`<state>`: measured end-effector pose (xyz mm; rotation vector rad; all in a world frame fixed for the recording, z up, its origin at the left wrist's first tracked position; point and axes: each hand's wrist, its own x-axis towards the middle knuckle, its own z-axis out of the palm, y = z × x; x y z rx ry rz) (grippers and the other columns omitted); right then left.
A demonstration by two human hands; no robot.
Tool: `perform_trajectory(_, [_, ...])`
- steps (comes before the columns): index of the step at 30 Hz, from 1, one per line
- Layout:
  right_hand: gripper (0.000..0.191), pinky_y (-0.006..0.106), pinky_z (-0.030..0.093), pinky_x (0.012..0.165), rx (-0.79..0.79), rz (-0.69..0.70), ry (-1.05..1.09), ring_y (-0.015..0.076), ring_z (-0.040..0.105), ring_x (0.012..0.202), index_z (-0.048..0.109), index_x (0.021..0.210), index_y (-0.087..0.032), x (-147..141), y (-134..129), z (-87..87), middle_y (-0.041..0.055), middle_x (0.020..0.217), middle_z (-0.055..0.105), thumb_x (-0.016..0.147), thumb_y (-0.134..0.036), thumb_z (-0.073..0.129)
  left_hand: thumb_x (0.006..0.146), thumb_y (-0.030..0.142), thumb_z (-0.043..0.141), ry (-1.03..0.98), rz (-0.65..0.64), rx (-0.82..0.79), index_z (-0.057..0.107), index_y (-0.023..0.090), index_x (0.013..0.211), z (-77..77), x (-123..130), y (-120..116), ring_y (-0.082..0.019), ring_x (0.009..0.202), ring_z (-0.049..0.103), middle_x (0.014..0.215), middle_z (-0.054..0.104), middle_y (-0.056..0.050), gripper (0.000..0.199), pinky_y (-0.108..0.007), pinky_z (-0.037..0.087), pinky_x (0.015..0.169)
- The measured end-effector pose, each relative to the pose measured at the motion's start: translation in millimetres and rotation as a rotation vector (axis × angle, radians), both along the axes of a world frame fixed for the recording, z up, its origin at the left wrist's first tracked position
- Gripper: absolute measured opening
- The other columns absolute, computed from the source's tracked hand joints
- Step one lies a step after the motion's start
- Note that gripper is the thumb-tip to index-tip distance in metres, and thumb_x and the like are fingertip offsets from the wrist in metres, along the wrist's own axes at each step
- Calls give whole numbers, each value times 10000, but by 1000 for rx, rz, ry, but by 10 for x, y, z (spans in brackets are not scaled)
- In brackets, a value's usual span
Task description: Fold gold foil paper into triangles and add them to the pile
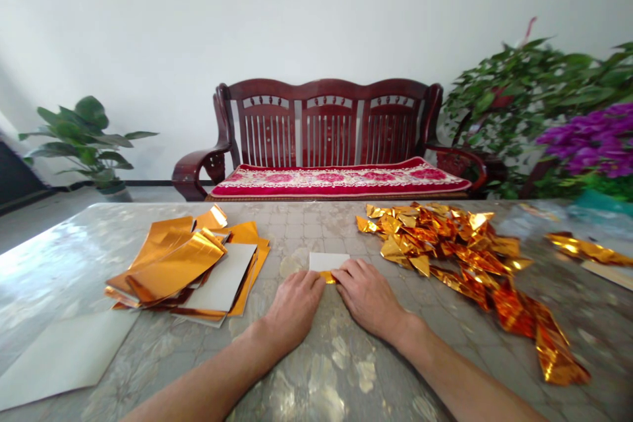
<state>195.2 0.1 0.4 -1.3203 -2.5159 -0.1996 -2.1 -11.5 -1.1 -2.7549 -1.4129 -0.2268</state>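
Observation:
A small sheet of gold foil paper (328, 262) lies on the table in front of me, its white back facing up and its near edge turned over to show a gold strip. My left hand (298, 300) closes on the left end of that folded edge. At the other end, the fingers of my right hand (363, 290) pinch the same fold, thumbs hidden. To the left is a loose stack of flat gold foil sheets (173, 257), some with the white side up. On the right lies a heap of folded gold foil pieces (445, 244).
The patterned tabletop (336, 369) has a pale sheet (64, 356) at its left edge. Another gold piece (588, 249) and clear plastic (534, 217) lie far right. Beyond stand a wooden bench (329, 122), a potted plant (91, 138) and purple flowers (593, 142).

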Motion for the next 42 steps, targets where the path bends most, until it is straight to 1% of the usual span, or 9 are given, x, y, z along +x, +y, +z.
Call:
perform_trajectory(8, [175,344,429,863,-14,-2,7,223,519,990,634,1087,-220,-1,2,-2,71,1027,592,954,-215,521,931,95,446,-27,-1,-10,579,209,1162,20,-23,4,-219,1069,547,1117,617,-67,290,-352,469,956])
perform_trajectory(15, [202,323,431,860,-19,5,-7,209,524,987,644,1074,-212,-3,5,18,73,1015,600,960,-164,484,936,120,460,11,11,36,593,201,1128,24,9,-15,-232,1012,587,1071,644,-80,248,-386,467,932])
perform_trajectory(19, [199,313,428,843,-29,4,-23,207,530,971,652,1033,-201,-2,1,31,78,994,603,957,-147,475,937,124,464,-7,-5,81,595,196,1119,-9,24,2,-223,1029,600,1065,657,-71,235,-423,400,1038])
perform_trajectory(23, [188,312,422,820,-31,6,-22,205,537,939,656,947,-196,-22,-35,30,72,953,609,961,-161,472,949,153,452,-20,31,159,593,206,1147,-22,22,27,-240,1147,557,1152,640,-74,249,-487,295,1128])
perform_trajectory(26, [167,314,422,796,-44,20,-22,206,542,909,652,890,-195,-45,-70,29,65,926,611,951,-183,497,959,214,464,-10,80,195,602,198,1144,12,32,22,-267,1180,521,1194,614,-95,232,-495,314,1109])
perform_trajectory(30, [187,310,426,781,-53,41,-16,202,552,894,653,886,-196,-66,-96,42,61,914,613,956,-179,480,960,230,470,6,100,155,618,185,1110,44,54,-8,-261,1074,555,1101,634,-93,215,-469,393,1029])
perform_trajectory(36, [208,288,436,782,-95,153,55,183,581,867,659,859,-195,-79,-117,62,45,885,645,959,-172,477,1003,280,432,-103,103,101,565,235,1246,-21,30,30,-236,1222,528,1298,617,-48,281,-514,267,1137])
perform_trajectory(40, [194,274,443,798,-132,247,169,169,609,852,682,910,-198,-87,-105,6,34,890,688,959,-175,496,987,243,464,-175,128,55,582,256,1234,-50,3,86,-216,1242,536,1335,614,-27,274,-505,255,1150])
perform_trajectory(42, [192,266,446,791,-126,242,247,162,618,851,696,946,-209,-79,-80,-44,32,904,702,956,-171,508,972,257,499,-201,155,49,610,270,1198,-51,-5,100,-222,1222,551,1324,621,-27,252,-508,269,1139])
